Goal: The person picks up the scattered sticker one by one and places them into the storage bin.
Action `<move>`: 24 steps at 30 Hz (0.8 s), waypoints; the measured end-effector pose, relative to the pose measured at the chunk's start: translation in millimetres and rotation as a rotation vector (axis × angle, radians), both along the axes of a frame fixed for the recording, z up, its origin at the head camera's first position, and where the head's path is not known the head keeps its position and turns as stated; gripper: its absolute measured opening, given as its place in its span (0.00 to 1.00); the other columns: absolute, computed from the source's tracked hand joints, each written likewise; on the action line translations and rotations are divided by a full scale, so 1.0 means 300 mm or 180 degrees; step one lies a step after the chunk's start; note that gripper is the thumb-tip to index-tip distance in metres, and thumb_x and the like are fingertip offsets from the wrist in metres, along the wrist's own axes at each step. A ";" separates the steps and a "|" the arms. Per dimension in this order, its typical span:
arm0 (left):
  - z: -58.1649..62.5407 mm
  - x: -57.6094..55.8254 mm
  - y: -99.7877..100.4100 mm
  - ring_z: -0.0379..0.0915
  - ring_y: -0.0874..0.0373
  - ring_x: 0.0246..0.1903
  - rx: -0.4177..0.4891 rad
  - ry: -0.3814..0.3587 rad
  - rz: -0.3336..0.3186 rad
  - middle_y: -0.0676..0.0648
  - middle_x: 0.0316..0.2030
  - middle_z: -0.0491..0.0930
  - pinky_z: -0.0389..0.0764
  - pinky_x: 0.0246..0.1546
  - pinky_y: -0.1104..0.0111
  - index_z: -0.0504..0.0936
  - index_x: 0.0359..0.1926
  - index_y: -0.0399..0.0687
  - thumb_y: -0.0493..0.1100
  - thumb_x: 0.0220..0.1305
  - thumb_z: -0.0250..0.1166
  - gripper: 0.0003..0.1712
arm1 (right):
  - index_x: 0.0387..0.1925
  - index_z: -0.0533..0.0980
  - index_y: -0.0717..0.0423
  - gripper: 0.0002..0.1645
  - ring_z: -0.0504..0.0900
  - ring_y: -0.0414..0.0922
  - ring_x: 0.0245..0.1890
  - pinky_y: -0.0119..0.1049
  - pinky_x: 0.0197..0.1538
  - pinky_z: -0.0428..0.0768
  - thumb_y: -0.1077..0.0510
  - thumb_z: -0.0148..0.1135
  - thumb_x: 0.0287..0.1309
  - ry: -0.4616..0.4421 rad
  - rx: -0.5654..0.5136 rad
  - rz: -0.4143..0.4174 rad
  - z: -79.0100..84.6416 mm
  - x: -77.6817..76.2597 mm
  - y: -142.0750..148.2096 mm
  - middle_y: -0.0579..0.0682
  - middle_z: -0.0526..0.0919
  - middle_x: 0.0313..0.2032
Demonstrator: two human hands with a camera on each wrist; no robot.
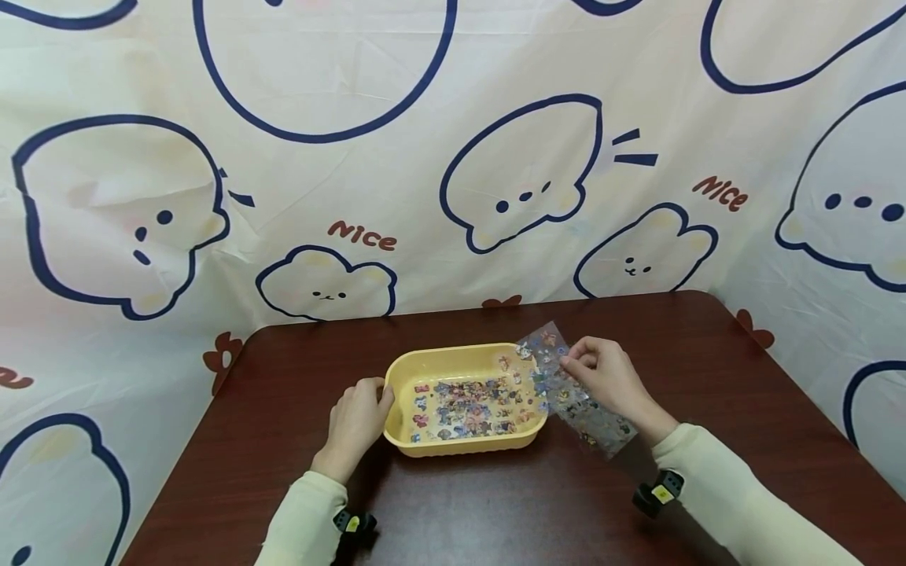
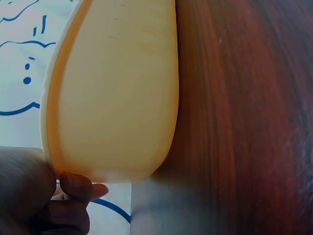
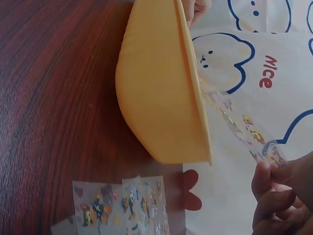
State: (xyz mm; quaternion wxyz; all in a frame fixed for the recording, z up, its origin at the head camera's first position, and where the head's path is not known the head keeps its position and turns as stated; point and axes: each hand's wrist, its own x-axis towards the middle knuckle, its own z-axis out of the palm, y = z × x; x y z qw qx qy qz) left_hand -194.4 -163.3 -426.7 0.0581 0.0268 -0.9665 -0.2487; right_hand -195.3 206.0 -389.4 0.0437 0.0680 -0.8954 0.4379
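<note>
A yellow plastic basin stands on the table, with clear sheets of small cartoon stickers lying inside it. My left hand grips the basin's left end, thumb at the rim; the left wrist view shows the basin's outer wall beside the fingers. Over the right rim, my right hand pinches a transparent sticker sheet between thumb and finger. That sheet slants across the rim in the right wrist view. Further sticker sheets lie on the table just right of the basin, partly overlapping.
The dark reddish-brown table extends around the basin. A pale cloth with blue-outlined cartoon figures hangs behind the table and along its sides. Both wrists carry small black strapped devices.
</note>
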 end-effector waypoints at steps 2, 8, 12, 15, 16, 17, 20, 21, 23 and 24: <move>0.000 0.001 0.000 0.82 0.49 0.30 -0.0004 0.0004 0.0002 0.36 0.47 0.87 0.78 0.29 0.54 0.83 0.56 0.36 0.47 0.72 0.58 0.22 | 0.34 0.77 0.60 0.08 0.64 0.38 0.14 0.32 0.18 0.64 0.59 0.61 0.69 -0.0028 0.0003 -0.0006 -0.004 -0.003 -0.009 0.54 0.84 0.22; -0.002 0.001 0.000 0.84 0.46 0.34 0.0001 0.0017 0.0012 0.35 0.47 0.87 0.80 0.32 0.51 0.83 0.56 0.36 0.47 0.72 0.58 0.22 | 0.34 0.77 0.59 0.08 0.62 0.38 0.13 0.32 0.18 0.63 0.59 0.60 0.69 -0.0071 0.0037 0.0016 -0.013 -0.008 -0.033 0.54 0.86 0.24; -0.002 0.002 0.001 0.84 0.45 0.36 -0.0009 0.0009 0.0017 0.35 0.48 0.87 0.80 0.34 0.50 0.83 0.56 0.36 0.48 0.72 0.58 0.22 | 0.34 0.77 0.59 0.08 0.64 0.39 0.14 0.32 0.18 0.63 0.58 0.60 0.69 -0.0113 0.0056 -0.0003 -0.016 -0.011 -0.052 0.54 0.87 0.25; -0.002 0.003 0.001 0.84 0.45 0.35 -0.0013 0.0008 0.0018 0.35 0.48 0.87 0.80 0.34 0.50 0.83 0.56 0.36 0.48 0.72 0.58 0.22 | 0.34 0.77 0.58 0.08 0.65 0.40 0.15 0.33 0.19 0.64 0.58 0.60 0.69 -0.0137 0.0078 -0.0024 -0.017 -0.012 -0.066 0.52 0.86 0.25; -0.001 0.003 0.001 0.84 0.45 0.35 -0.0011 0.0008 0.0018 0.35 0.48 0.87 0.80 0.34 0.50 0.83 0.56 0.36 0.47 0.72 0.58 0.22 | 0.34 0.77 0.58 0.08 0.66 0.40 0.15 0.33 0.19 0.65 0.58 0.60 0.69 -0.0145 0.0077 -0.0025 -0.016 -0.012 -0.071 0.52 0.86 0.25; -0.001 0.003 0.001 0.84 0.45 0.35 -0.0007 0.0007 0.0018 0.35 0.48 0.87 0.80 0.34 0.50 0.83 0.56 0.36 0.47 0.72 0.58 0.22 | 0.35 0.77 0.59 0.08 0.67 0.40 0.16 0.33 0.19 0.65 0.58 0.60 0.69 -0.0147 0.0081 -0.0019 -0.016 -0.012 -0.074 0.52 0.86 0.25; 0.000 0.003 0.002 0.84 0.44 0.36 0.0001 0.0021 0.0022 0.35 0.48 0.87 0.80 0.34 0.49 0.84 0.56 0.36 0.47 0.71 0.58 0.22 | 0.35 0.77 0.58 0.08 0.71 0.42 0.18 0.34 0.20 0.67 0.58 0.61 0.69 -0.0170 0.0088 -0.0019 -0.015 -0.013 -0.086 0.53 0.87 0.27; 0.000 0.003 0.002 0.84 0.44 0.36 0.0002 0.0022 0.0018 0.35 0.48 0.87 0.80 0.34 0.49 0.84 0.56 0.36 0.47 0.71 0.58 0.22 | 0.34 0.77 0.58 0.08 0.73 0.42 0.19 0.34 0.20 0.68 0.58 0.60 0.69 -0.0187 0.0088 -0.0025 -0.015 -0.013 -0.090 0.53 0.88 0.27; 0.001 0.002 0.002 0.84 0.44 0.36 0.0002 0.0029 0.0014 0.35 0.47 0.87 0.80 0.34 0.49 0.84 0.56 0.36 0.47 0.71 0.58 0.22 | 0.35 0.77 0.58 0.08 0.76 0.44 0.21 0.34 0.21 0.68 0.58 0.60 0.69 -0.0203 0.0101 -0.0026 -0.015 -0.014 -0.097 0.54 0.88 0.28; 0.001 0.002 0.002 0.84 0.44 0.36 0.0002 0.0032 0.0011 0.35 0.47 0.87 0.80 0.34 0.49 0.84 0.55 0.36 0.47 0.71 0.58 0.22 | 0.35 0.77 0.58 0.08 0.78 0.45 0.22 0.34 0.22 0.69 0.58 0.60 0.69 -0.0213 0.0103 -0.0036 -0.015 -0.014 -0.102 0.55 0.88 0.28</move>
